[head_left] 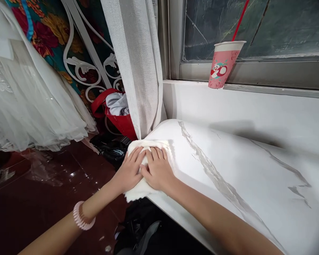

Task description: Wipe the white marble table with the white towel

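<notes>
A fluffy white cloth [139, 192] lies over the left end of a white, grey-veined marble-patterned tabletop [202, 187], with part of it hanging over the edge. My left hand [131, 170] rests flat on the cloth, fingers stretched out and pointing away from me. Close beside it, my right hand [158, 168] presses on the same cloth with its fingers spread. The thumbs nearly meet. Around my left wrist sits a pink coiled band [82, 216].
A pink paper cup [223, 67] with a red straw stands on the window ledge. A pale curtain [140, 63] hangs at the table's far left corner. Left of it are a red bag [121, 122] holding cloth, a white metal frame and a white tulle dress [34, 95]. The floor is dark red tile.
</notes>
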`<state>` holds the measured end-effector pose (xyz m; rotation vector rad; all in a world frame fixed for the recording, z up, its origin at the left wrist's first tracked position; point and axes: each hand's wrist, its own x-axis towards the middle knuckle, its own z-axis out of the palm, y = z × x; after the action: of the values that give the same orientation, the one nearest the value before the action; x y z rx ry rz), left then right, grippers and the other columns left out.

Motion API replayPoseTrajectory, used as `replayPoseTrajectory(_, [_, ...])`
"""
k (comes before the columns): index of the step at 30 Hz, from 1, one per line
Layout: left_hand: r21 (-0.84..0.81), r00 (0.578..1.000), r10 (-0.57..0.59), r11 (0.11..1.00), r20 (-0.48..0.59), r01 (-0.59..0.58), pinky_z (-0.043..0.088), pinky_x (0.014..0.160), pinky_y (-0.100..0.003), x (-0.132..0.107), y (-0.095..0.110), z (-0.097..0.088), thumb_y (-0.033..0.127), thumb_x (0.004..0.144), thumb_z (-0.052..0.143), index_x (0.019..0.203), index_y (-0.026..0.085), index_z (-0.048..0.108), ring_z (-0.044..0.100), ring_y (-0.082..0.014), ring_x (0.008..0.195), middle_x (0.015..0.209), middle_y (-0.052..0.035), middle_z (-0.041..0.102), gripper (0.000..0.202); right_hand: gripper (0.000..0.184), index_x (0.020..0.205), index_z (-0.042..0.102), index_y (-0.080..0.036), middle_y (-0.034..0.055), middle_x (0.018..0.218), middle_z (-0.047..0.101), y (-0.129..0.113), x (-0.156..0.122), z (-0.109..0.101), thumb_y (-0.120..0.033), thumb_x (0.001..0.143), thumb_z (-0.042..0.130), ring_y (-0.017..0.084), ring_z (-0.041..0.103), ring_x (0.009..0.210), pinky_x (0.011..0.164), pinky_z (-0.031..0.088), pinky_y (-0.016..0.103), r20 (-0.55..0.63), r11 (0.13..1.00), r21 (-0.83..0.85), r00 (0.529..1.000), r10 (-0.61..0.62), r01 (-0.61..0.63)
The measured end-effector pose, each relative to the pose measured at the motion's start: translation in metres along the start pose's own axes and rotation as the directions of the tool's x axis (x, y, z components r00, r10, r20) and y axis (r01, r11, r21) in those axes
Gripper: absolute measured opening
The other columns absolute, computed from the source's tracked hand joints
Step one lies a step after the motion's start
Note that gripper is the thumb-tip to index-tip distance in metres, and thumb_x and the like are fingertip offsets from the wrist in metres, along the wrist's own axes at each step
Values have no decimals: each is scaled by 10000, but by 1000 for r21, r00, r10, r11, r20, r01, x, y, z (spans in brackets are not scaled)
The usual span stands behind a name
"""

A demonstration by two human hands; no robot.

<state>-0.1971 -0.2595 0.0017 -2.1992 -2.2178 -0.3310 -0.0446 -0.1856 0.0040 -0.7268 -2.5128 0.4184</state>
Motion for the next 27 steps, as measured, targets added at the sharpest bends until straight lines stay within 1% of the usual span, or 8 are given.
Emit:
replayPoseTrajectory(4, [-2,1000,16,1000,19,-16,236,1136,-623,36,2,3,367,956,336,1475,151,329,249,-344,1449,1552,-183,319,562,549,1403,452,-46,180,1451,464,26,17,0,-369,963,392,305,366,1355,1185,164,522,-39,999,-28,999,31,-32])
replayPoseTrajectory(10, [-95,990,138,986,17,-136,198,1172,-564,118,-3,15,355,931,409,1460,144,330,248,-317,1450,1537,-184,333,574,505,1376,484,-55,169,1422,493,74,50,-11,-319,951,414,294,390,1331,1182,164,487,-89,983,-91,984,153,-161])
replayPoseTrajectory(14, [-142,971,235,963,32,-229,175,1194,-515,176,-3,23,358,921,445,1445,106,355,248,-309,1448,1534,-195,331,589,507,1381,475,-47,176,1418,497,107,70,-16,-308,951,410,300,393,1328,1171,164,485,-147,954,-123,955,256,-275])
replayPoseTrajectory(18, [-177,941,332,932,65,-317,176,1204,-463,224,7,28,320,921,446,1437,86,375,235,-290,1455,1539,-187,332,571,485,1352,502,-46,188,1405,510,137,81,-20,-304,955,399,308,416,1306,1157,167,490,-241,916,-154,913,329,-370])
replayPoseTrajectory(20, [-194,923,379,913,69,-360,174,1208,-433,242,15,30,315,921,450,1436,79,380,226,-277,1458,1537,-181,339,571,476,1334,520,-42,197,1391,519,149,83,-22,-303,954,397,317,429,1293,1150,177,490,-280,896,-164,891,358,-412])
replayPoseTrajectory(22, [-211,909,411,897,66,-389,178,1208,-419,254,22,32,332,922,460,1429,82,394,236,-273,1454,1529,-175,354,569,473,1329,526,-41,200,1382,525,157,82,-25,-297,955,390,323,431,1293,1149,180,491,-311,879,-168,870,383,-446])
replayPoseTrajectory(24, [-225,898,435,882,59,-413,190,1203,-417,261,28,34,353,928,459,1422,101,408,254,-268,1445,1520,-163,371,557,471,1329,528,-44,201,1375,531,161,79,-27,-293,955,386,319,429,1299,1152,176,487,-334,862,-169,851,406,-478])
replayPoseTrajectory(27, [-229,887,460,869,48,-438,188,1200,-424,261,34,35,382,946,434,1421,133,411,257,-258,1443,1532,-146,358,536,462,1312,544,-52,199,1360,545,161,74,-28,-294,954,380,314,429,1301,1154,175,481,-366,845,-175,830,421,-506])
